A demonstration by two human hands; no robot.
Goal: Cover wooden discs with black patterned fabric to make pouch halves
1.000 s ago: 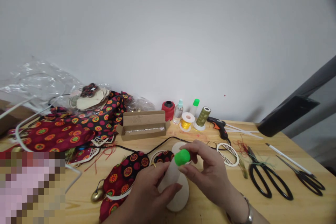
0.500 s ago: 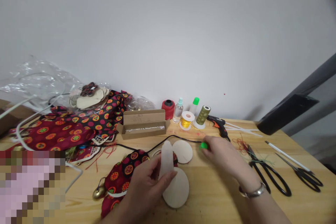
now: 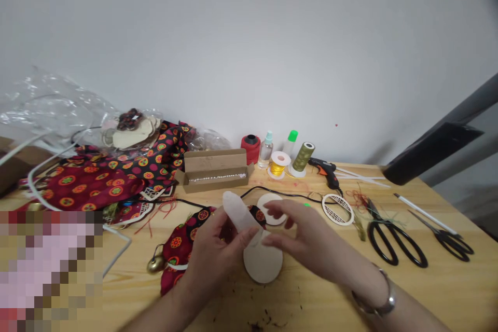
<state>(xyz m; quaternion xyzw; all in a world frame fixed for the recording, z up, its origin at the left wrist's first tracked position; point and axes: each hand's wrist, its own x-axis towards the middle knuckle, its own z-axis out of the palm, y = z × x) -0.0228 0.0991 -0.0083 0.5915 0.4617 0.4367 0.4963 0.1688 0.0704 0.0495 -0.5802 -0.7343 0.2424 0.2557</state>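
A translucent white glue bottle (image 3: 236, 210) is tilted up to the left in my left hand (image 3: 218, 249), whose fingers wrap round it. My right hand (image 3: 307, 233) hovers just right of the bottle with fingers curved apart and nothing held. On the table beyond it lies a green cap (image 3: 306, 205). Below the bottle is a pale round disc (image 3: 263, 264); a second disc (image 3: 267, 201) behind it is partly covered by my right fingers. Dark red patterned fabric (image 3: 175, 243) with a brass bell (image 3: 155, 263) lies beside and partly behind my left hand.
Along the back stand an open cardboard box (image 3: 216, 182), a red thread cone (image 3: 251, 151), a clear bottle (image 3: 265, 153), a yellow spool (image 3: 278, 167) and a green spool (image 3: 303, 158). A glue gun (image 3: 327, 170), openwork disc (image 3: 337, 210) and scissors (image 3: 389, 241) lie right.
The green cap has left my right hand and lies on the table. My right hand has moved left, close to the glue bottle, which now leans further left. The openwork disc is uncovered.
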